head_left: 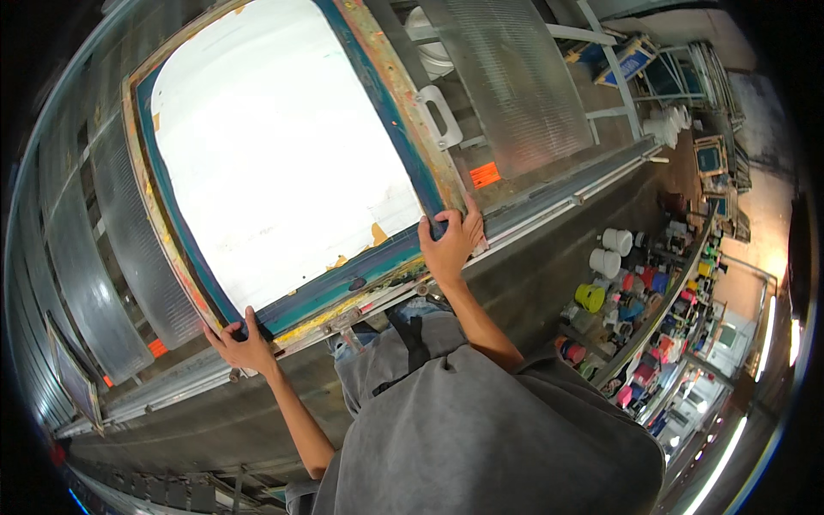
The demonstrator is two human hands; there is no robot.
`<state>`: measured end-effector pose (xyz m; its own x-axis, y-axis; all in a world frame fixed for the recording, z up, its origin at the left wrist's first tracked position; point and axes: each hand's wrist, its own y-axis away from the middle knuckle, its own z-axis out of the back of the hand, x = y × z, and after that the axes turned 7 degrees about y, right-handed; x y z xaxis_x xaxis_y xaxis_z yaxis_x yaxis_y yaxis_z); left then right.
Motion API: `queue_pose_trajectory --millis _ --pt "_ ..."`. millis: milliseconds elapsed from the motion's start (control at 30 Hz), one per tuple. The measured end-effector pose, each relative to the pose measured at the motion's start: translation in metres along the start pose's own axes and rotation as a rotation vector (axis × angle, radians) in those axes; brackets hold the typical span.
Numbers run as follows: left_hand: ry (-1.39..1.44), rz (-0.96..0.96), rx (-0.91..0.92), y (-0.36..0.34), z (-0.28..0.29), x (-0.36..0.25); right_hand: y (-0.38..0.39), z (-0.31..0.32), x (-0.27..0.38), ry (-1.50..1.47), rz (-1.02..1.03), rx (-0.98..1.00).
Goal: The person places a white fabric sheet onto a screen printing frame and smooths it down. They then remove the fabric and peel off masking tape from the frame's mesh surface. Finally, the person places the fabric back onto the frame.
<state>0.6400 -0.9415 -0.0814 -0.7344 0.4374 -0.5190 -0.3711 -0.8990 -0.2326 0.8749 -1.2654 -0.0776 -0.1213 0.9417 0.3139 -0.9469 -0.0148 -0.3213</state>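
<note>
Head view: two bare hands hold a large wooden frame (369,47) by its two near corners, the frame lying across a long desk (549,206) directly in front of the person. The left hand (242,350) curls partway open around the near left corner, thumb over the inner edge and fingers along the outside. The right hand (450,251) takes the near right corner in a similar half-open grip, thumb and fingers spread apart over the wood. Inside the frame, a teal border (360,283) surrounds a broad white area (275,146) with rounded far corners, marked by small torn yellow-brown patches (378,233) near its lower edge. Paint stains the wood. Just beyond the frame's right side stands a white handle (427,110), near an orange label (485,175) and a clear ribbed panel (524,94). On the left, a smaller frame (73,378) stands tilted. White buckets (605,262) and a yellow-green bucket (590,297) sit off to the right, well apart from the hands. The person wears a gray shirt (481,421).
</note>
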Motion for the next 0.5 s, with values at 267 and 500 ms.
queue_pose_trajectory --millis 267,500 --pt "0.012 0.024 0.034 -0.0002 0.0000 -0.0017 -0.0027 0.0062 0.0036 -0.023 -0.035 0.040" --pt "-0.009 0.067 0.062 -0.0002 0.0015 -0.0073 -0.0044 0.0063 0.0023 -0.038 -0.045 0.030"
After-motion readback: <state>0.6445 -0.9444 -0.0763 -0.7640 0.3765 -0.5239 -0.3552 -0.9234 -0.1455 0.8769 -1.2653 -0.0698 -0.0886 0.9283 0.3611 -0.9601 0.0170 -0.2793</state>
